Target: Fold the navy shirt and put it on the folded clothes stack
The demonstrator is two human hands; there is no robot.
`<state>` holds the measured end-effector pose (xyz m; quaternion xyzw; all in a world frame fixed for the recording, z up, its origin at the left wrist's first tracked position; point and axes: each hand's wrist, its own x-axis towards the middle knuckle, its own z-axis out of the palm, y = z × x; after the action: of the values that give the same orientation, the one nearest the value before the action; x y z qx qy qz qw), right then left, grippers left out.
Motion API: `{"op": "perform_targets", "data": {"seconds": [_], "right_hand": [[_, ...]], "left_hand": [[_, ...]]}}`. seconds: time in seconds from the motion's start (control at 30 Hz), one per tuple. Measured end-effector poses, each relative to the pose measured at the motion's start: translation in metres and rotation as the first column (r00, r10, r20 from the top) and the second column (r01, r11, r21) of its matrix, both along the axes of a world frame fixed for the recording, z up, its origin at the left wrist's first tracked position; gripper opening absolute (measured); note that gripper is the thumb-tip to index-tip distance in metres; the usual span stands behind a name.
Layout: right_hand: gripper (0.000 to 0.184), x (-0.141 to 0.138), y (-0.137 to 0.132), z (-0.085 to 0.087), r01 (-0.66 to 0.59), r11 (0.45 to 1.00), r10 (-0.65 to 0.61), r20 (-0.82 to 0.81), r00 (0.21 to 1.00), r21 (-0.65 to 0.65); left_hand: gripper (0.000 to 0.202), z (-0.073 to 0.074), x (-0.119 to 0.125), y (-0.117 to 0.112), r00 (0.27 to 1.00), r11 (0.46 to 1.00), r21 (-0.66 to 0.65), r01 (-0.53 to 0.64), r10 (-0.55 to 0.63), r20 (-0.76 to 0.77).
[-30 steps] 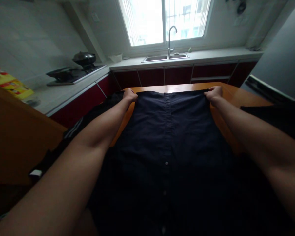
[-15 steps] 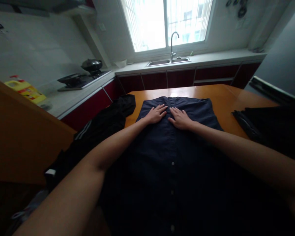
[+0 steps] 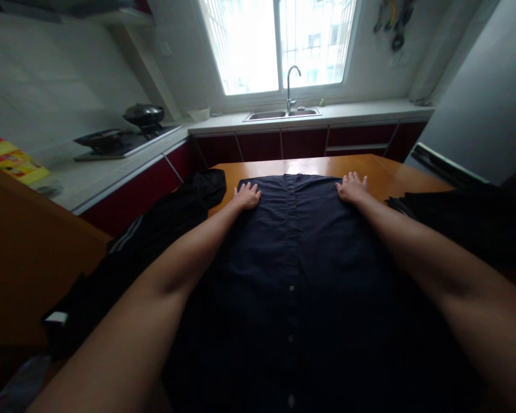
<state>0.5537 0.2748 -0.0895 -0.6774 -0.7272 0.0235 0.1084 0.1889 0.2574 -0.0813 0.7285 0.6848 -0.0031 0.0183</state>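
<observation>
A dark navy button-up shirt [image 3: 318,241] lies spread out flat, its row of pale buttons running down the middle towards me. My left hand [image 3: 247,196] rests on its far left corner with the fingers stretched out. At the far right corner my right hand [image 3: 352,187] lies flat, fingers spread, partly over the edge of the cloth. Neither hand grips anything. Beneath the shirt is an orange-brown wooden table [image 3: 322,165]. The near part of the shirt is very dark and hard to make out.
Black clothing with white stripes [image 3: 155,241] lies along the table's left side. More black cloth [image 3: 460,215] is at the right. Beyond stand a counter with a sink [image 3: 266,115], a stove with a wok [image 3: 144,116], a yellow bottle [image 3: 15,160] and a grey fridge [image 3: 477,109].
My hands have slid apart from the shirt's middle, the left one to the left corner and the right one to the right corner. The head view has shifted slightly.
</observation>
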Motion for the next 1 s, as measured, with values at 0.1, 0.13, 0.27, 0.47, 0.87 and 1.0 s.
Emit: {"op": "perform_targets", "data": {"seconds": [0.1,0.13,0.27,0.47,0.87,1.0], "right_hand": [[0.059,-0.047,-0.018,-0.005,-0.135,0.989,0.134,0.02,0.991,0.061],[0.059,-0.065,-0.024,-0.008,-0.232,0.972,0.231,0.025,0.973,0.049],[0.062,-0.096,-0.025,-0.02,-0.452,0.891,0.452,-0.017,0.892,-0.038],[0.065,-0.02,0.031,-0.016,-0.066,0.993,0.065,-0.012,0.998,-0.102],[0.066,-0.098,0.042,-0.019,-0.301,0.949,0.298,-0.044,0.954,-0.098],[0.067,-0.097,0.038,-0.016,-0.075,0.997,0.076,-0.084,0.994,0.006]], "left_hand": [[0.063,-0.006,0.042,-0.006,0.979,0.979,0.04,0.2,-0.201,0.028],[0.062,-0.01,0.056,-0.008,0.96,0.961,0.04,0.275,-0.277,0.047],[0.061,-0.017,0.079,-0.005,0.936,0.943,0.031,0.331,-0.333,0.114],[0.066,-0.008,0.051,0.022,0.986,0.991,0.007,0.13,-0.13,0.1],[0.07,-0.023,0.111,0.043,0.965,0.979,0.019,0.204,-0.205,0.165],[0.071,-0.026,0.108,0.039,0.978,0.989,0.144,-0.031,0.0,0.209]]}}
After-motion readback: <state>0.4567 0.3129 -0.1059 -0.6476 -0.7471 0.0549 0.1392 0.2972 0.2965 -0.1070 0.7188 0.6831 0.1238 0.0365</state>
